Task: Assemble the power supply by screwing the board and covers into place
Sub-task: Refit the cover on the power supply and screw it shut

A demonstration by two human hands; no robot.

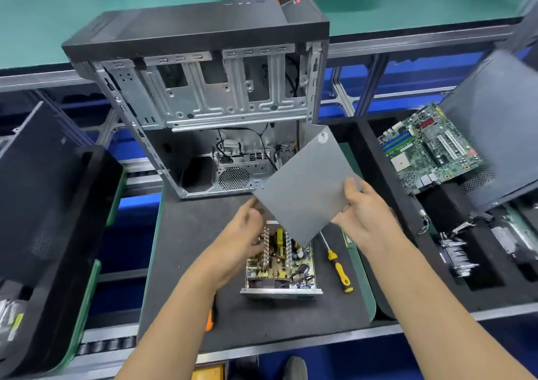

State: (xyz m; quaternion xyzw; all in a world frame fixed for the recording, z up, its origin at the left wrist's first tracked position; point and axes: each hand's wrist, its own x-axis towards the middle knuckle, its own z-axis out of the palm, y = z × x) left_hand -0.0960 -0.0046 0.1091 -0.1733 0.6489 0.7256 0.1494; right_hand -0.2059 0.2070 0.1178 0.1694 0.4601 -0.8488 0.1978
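Left hand (246, 228) gripping the left edge of a flat grey cover (305, 187), held tilted just above the open power supply (281, 263) on the bench mat (180, 248). Right hand (366, 207) pinching its right edge. Further right, lying alongside: yellow-handled screwdriver (339, 266).

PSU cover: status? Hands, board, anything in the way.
Both hands, left and right, hold the grey cover tilted above the open power supply. Board exposed, cover not seated. Yellow screwdriver lies beside, untouched.
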